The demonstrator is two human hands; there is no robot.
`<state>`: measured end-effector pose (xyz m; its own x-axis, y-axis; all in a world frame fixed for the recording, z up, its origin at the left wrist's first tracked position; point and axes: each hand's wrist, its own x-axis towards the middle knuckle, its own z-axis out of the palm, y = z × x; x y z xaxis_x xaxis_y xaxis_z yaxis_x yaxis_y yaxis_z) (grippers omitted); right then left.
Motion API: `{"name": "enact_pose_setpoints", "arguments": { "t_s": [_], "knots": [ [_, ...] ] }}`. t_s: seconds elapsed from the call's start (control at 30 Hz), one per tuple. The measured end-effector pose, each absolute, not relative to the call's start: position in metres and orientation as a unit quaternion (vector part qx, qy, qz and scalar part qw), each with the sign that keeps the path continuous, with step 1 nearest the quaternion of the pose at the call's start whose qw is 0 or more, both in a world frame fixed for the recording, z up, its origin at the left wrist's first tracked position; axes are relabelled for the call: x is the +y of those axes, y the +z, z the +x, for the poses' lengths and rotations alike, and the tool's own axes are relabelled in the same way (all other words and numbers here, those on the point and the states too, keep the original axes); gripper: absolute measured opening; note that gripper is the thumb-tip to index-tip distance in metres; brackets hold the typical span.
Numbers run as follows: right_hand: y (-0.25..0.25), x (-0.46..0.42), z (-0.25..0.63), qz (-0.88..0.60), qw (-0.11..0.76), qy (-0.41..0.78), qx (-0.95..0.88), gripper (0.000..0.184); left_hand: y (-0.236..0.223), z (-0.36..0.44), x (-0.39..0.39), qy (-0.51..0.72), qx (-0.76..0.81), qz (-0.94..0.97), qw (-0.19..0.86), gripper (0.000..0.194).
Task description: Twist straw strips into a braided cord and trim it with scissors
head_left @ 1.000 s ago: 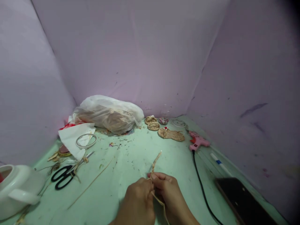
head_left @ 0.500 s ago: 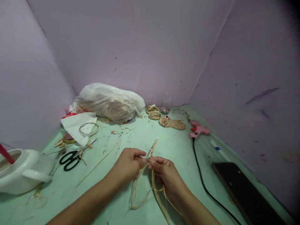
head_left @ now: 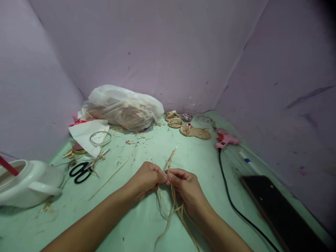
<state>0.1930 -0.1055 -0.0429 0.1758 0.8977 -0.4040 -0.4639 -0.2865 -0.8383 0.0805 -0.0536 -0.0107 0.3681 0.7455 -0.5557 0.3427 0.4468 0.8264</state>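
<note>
A short braid of pale, straw-like fibre [head_left: 171, 159] points away from me over the middle of the table. My right hand [head_left: 185, 183] pinches it at its lower end between thumb and fingers. Just to the left, my left hand [head_left: 151, 176] is closed on loose fibre strands [head_left: 160, 204], its fingertips almost touching the right ones. More strands [head_left: 173, 210] trail down from beneath my right hand toward the front. My fingers hide the spot where the braid splits into strands.
Left are a white pot [head_left: 34, 182], black-handled scissors [head_left: 81, 171] and a ring [head_left: 100, 138] on white paper [head_left: 85, 133]. Behind lie a plastic bag [head_left: 123, 108] and a woven sole shape [head_left: 195, 132]. A pink glue gun [head_left: 226, 138], its cord [head_left: 227, 196] and a phone [head_left: 278, 210] are right.
My hands were close together over the braid; the left moved out leftward with strands, then came back near the right. The loose strands now hang more openly. The view has shifted slightly.
</note>
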Motion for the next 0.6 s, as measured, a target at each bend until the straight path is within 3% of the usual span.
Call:
{"name": "enact_pose_setpoints", "arguments": {
  "t_s": [0.3,0.47,0.6],
  "knots": [
    [-0.049,-0.103,0.199,-0.570,0.506,0.554,-0.334,0.015,-0.028,0.082,-0.059,0.217,0.499,0.554,0.630,0.008],
    [-0.042,-0.104,0.211,-0.656,0.378,0.389,-0.524,0.021,-0.039,0.083,-0.061,0.225,0.537,0.574,0.576,0.007],
    [-0.033,-0.106,0.216,-0.676,0.328,0.360,-0.553,0.022,-0.045,0.083,-0.062,0.235,0.551,0.574,0.559,0.007]
  ]
}}
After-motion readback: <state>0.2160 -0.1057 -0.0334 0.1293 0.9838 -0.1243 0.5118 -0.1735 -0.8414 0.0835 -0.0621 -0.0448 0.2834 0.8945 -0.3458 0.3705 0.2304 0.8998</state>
